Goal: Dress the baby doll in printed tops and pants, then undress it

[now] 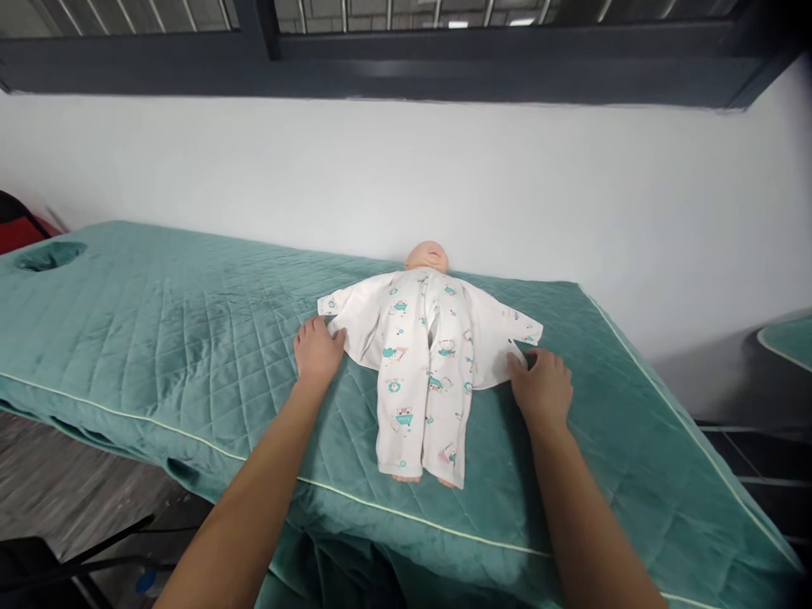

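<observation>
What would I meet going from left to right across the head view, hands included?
Red-and-black object → left hand → doll's head → right hand → green corner at the right edge.

Doll (427,255) arms hidden, prob. in sleeves (517,323); red item (19,236) cut, L edge.

Single head-worn view, from the six o'clock side of a green quilted-fabric bed (209,338), near, looking forward and down, smooth white wall (266,178) at twelve o'clock
</observation>
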`<control>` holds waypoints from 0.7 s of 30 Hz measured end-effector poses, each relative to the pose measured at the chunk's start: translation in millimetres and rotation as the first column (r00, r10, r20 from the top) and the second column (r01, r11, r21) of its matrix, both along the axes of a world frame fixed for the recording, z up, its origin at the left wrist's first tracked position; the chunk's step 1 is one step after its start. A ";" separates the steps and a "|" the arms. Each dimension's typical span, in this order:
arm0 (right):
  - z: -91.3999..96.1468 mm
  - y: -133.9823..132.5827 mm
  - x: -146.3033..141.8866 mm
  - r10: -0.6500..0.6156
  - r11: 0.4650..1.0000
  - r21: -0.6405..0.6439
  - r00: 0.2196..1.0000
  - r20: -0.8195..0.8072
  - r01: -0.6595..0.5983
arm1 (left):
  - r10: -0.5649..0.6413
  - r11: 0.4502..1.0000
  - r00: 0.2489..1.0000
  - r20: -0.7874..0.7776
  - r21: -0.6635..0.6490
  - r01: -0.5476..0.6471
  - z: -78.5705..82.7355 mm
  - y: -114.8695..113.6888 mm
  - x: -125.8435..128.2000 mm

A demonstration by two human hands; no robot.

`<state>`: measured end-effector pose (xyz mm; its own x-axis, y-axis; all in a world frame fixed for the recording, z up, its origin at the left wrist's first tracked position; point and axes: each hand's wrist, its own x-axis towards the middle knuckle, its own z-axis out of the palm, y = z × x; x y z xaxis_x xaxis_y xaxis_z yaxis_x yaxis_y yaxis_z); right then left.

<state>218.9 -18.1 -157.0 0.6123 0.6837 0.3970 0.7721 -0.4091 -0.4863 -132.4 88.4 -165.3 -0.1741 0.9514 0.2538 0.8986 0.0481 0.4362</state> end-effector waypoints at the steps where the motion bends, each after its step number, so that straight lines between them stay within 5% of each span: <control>1: 0.6 -0.5 2.2 -0.032 0.998 -0.054 0.999 0.029 0.033 | 0.018 1.000 1.000 -0.005 -0.004 -0.018 -0.2 2.0 -0.4; 6: 9.1 1.2 6.6 -0.050 0.985 -0.169 0.996 -0.078 0.036 | -0.030 1.000 0.999 -0.021 0.005 0.030 -2.1 1.3 0.2; 9: 24.4 13.7 9.4 0.045 0.998 -0.017 0.932 -0.360 -0.055 | -0.060 0.998 0.998 -0.029 0.010 0.060 -2.6 -0.6 0.1; 12: 49.7 25.6 -1.3 0.192 0.969 0.229 0.861 -0.471 -0.091 | -0.062 0.998 0.998 -0.028 0.022 0.062 -2.4 -0.7 0.0; 15: 76.8 26.3 -31.2 0.535 0.817 0.491 0.718 -0.446 -0.303 | -0.058 0.998 0.998 -0.016 0.024 0.058 -1.9 -0.1 0.5; 17: 90.0 20.9 -53.5 0.744 0.668 0.402 0.568 -0.352 -0.626 | -0.056 0.998 0.998 -0.007 0.028 0.056 -1.7 0.0 0.9; 19: 97.0 14.2 -69.0 0.828 0.542 0.233 0.466 -0.312 -0.807 | -0.063 0.997 0.998 0.004 0.039 0.062 -2.3 -0.1 0.6; 21: 98.7 9.3 -74.0 0.826 0.522 0.187 0.438 -0.356 -0.832 | -0.070 0.996 0.997 0.036 0.056 0.068 -3.9 -0.3 -0.5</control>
<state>144.8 -8.8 -58.3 -0.1660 0.9475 0.2733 0.5132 0.3197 -0.7965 -132.9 88.2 -169.1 -0.1191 0.9465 0.3000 0.8816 -0.0382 0.4705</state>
